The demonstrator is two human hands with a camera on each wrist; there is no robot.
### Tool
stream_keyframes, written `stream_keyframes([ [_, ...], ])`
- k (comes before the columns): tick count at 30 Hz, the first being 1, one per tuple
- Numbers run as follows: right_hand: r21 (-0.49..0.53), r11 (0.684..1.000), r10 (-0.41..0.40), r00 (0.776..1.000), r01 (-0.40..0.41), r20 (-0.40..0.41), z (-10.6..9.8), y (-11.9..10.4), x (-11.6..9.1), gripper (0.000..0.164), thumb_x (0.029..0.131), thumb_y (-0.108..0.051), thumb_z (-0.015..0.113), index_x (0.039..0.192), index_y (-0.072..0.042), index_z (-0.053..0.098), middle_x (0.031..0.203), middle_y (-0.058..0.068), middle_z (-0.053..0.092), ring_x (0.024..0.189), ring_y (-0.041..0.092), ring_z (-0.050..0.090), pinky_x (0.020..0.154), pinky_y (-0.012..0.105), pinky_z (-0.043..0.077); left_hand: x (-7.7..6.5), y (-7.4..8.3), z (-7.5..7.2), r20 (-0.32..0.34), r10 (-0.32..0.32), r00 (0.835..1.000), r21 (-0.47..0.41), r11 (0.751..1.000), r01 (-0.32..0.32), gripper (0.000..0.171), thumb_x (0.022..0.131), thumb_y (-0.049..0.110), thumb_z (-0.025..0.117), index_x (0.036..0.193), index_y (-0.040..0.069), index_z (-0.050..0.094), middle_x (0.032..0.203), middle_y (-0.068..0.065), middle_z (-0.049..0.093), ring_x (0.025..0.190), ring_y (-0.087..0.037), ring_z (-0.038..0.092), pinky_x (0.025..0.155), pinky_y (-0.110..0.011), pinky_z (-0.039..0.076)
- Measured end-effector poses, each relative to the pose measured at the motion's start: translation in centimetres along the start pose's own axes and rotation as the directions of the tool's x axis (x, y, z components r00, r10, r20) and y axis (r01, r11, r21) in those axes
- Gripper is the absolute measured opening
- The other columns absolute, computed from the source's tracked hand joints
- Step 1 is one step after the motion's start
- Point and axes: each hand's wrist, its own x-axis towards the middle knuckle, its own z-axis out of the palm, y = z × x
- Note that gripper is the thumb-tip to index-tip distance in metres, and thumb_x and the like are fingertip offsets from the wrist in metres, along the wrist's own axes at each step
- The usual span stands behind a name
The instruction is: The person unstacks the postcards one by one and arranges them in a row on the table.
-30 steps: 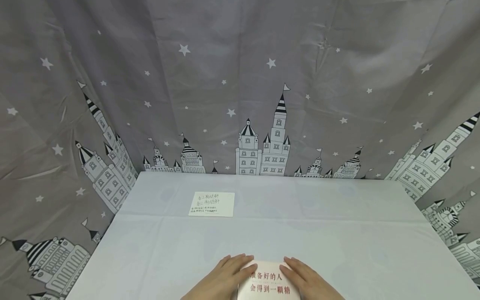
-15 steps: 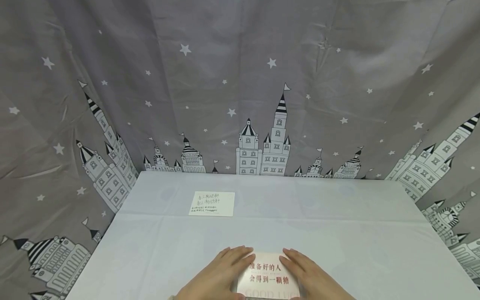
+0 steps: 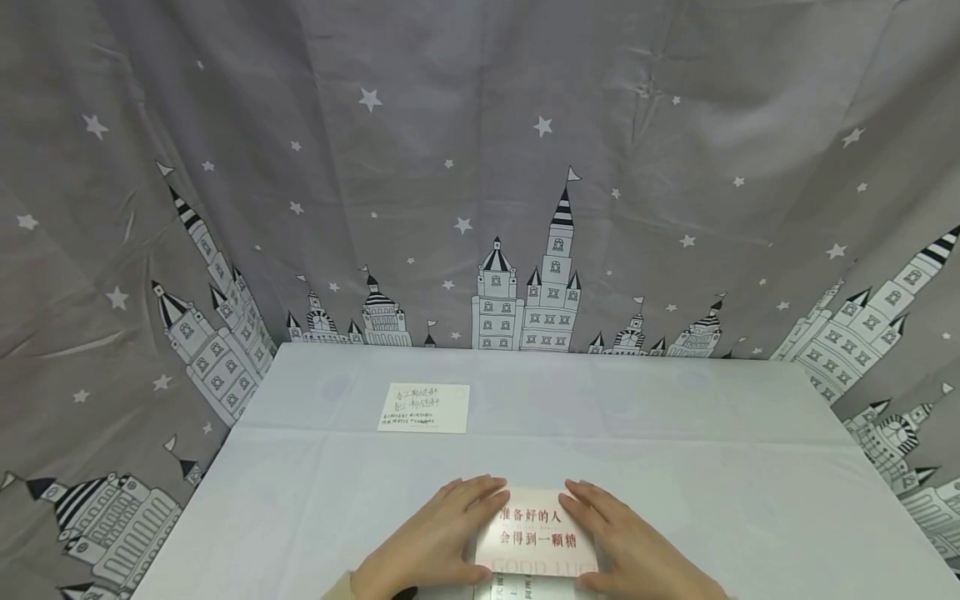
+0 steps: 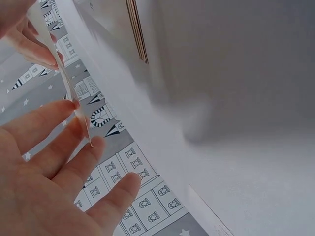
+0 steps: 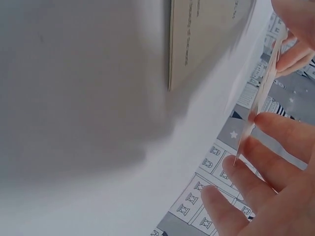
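Between my two hands is a pale postcard [image 3: 536,533] with red Chinese characters and faint "GOOD LUC" lettering. My left hand [image 3: 446,533] holds its left edge, my right hand [image 3: 626,537] its right edge, thumbs near the close corners and fingers towards the far ones. The wrist views show the postcard [image 4: 61,69] edge-on, raised off the table; whether it is one sheet or more I cannot tell. Below it, partly covered in the head view, lies a printed stack [image 3: 517,587], whose layered edge [image 4: 138,32] shows in the left wrist view.
A handwritten card [image 3: 423,408] lies on the white tabletop [image 3: 675,467], left of centre towards the back. Grey curtains [image 3: 420,167] printed with castles and stars stand behind the table and along both sides.
Both hands have carried the postcard forward, away from me. More of its lower part now shows, and the printed stack below it has come into view.
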Motion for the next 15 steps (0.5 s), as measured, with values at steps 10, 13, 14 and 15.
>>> stream_keyframes([
  [10, -0.058, 0.996, -0.069, 0.995, 0.065, -0.074, 0.0, 0.9, 0.7, 0.085, 0.071, -0.041, 0.080, 0.140, -0.005, 0.047, 0.145, 0.009, 0.041, 0.128, 0.028, 0.043, 0.096, 0.045, 0.046, 0.7, -0.6, -0.2, 0.057, -0.049, 0.997, -0.036, 0.998, 0.051, 0.084, 0.070, 0.042, 0.081, 0.139, 0.006, 0.048, 0.145, -0.006, 0.042, 0.133, -0.024, 0.038, 0.107, -0.046, 0.034],
  [13, -0.060, 0.995, -0.085, 0.992, 0.080, -0.092, 0.1, 1.0, 1.0, 0.085, 0.070, -0.041, 0.080, 0.139, -0.003, 0.047, 0.145, 0.011, 0.042, 0.128, 0.030, 0.043, 0.096, 0.047, 0.046, 0.9, -0.8, -0.2, 0.069, -0.057, 0.996, -0.040, 0.997, 0.060, 0.084, 0.071, 0.041, 0.080, 0.140, 0.006, 0.047, 0.146, -0.006, 0.041, 0.134, -0.024, 0.037, 0.108, -0.045, 0.033],
  [14, -0.061, 0.995, -0.085, 0.992, 0.079, -0.095, 0.1, 1.1, 1.1, 0.085, 0.070, -0.041, 0.080, 0.139, -0.003, 0.047, 0.145, 0.011, 0.042, 0.128, 0.030, 0.043, 0.096, 0.047, 0.046, 1.0, -0.9, -0.2, 0.077, -0.063, 0.995, -0.044, 0.997, 0.066, 0.084, 0.072, 0.041, 0.080, 0.140, 0.006, 0.047, 0.146, -0.006, 0.041, 0.134, -0.024, 0.036, 0.108, -0.045, 0.033],
  [15, -0.063, 0.995, -0.087, 0.991, 0.081, -0.097, 0.1, 1.1, 1.1, 0.085, 0.071, -0.041, 0.080, 0.139, -0.003, 0.047, 0.145, 0.011, 0.042, 0.128, 0.031, 0.043, 0.096, 0.048, 0.046, 1.1, -1.0, -0.2, 0.080, -0.066, 0.995, -0.043, 0.997, 0.069, 0.084, 0.072, 0.041, 0.080, 0.141, 0.006, 0.046, 0.146, -0.006, 0.040, 0.135, -0.024, 0.036, 0.108, -0.046, 0.033],
])
